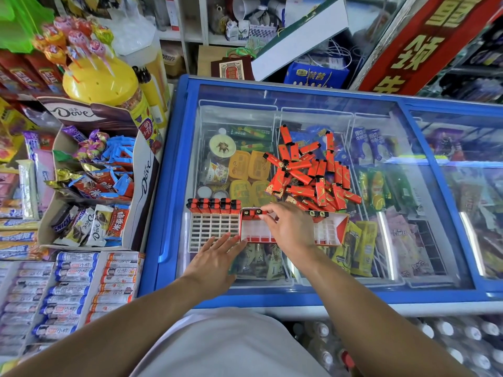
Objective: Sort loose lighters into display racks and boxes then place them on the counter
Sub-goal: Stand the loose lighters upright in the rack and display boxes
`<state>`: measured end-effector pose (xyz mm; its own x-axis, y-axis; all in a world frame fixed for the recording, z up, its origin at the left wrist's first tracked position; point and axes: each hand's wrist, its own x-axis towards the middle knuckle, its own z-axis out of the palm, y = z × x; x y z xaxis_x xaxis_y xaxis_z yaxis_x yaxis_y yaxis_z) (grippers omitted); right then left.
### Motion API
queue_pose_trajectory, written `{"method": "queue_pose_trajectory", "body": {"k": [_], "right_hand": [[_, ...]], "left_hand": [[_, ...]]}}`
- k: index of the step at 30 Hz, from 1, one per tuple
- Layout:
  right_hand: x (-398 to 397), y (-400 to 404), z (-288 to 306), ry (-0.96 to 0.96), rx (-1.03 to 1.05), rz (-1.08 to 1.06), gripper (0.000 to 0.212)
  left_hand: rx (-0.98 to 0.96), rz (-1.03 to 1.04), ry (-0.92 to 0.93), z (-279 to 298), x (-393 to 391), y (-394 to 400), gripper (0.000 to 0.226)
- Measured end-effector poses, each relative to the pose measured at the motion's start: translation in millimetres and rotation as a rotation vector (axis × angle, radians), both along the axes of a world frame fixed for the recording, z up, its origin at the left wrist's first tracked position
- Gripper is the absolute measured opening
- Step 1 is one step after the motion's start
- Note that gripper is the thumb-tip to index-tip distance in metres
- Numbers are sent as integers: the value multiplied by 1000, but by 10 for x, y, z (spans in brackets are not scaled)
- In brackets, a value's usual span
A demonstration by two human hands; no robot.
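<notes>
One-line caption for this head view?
Right hand slots a lighter into the red box; left hand steadies it, loose lighters behind.

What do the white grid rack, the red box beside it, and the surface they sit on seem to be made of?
The white grid rack looks like moulded plastic: thin, even cell walls. The red-and-white box looks like printed card, judging by its folded end flap. The freezer lid looks like clear glass in a blue plastic frame: reflections on top, packaged goods visible beneath.
</notes>
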<state>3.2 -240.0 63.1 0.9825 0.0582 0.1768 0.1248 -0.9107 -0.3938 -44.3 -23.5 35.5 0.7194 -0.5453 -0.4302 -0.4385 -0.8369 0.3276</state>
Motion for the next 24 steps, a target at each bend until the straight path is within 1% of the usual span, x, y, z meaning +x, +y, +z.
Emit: {"method": "queue_pose_trajectory", "body": {"k": [5,10,20,24], "right_hand": [[-8,5,23,15,0,-12,15],[44,19,116,119,-70,31,11],[19,10,63,163,-95,-2,16],[6,33,99,163,-114,23,21]], "left_hand": [[-3,2,16,8,4,0,86],[-33,33,27,19,30,-21,85],[-48,33,65,-20,20,-13,91],[-58,35,63,-17,28,-12,91]]}}
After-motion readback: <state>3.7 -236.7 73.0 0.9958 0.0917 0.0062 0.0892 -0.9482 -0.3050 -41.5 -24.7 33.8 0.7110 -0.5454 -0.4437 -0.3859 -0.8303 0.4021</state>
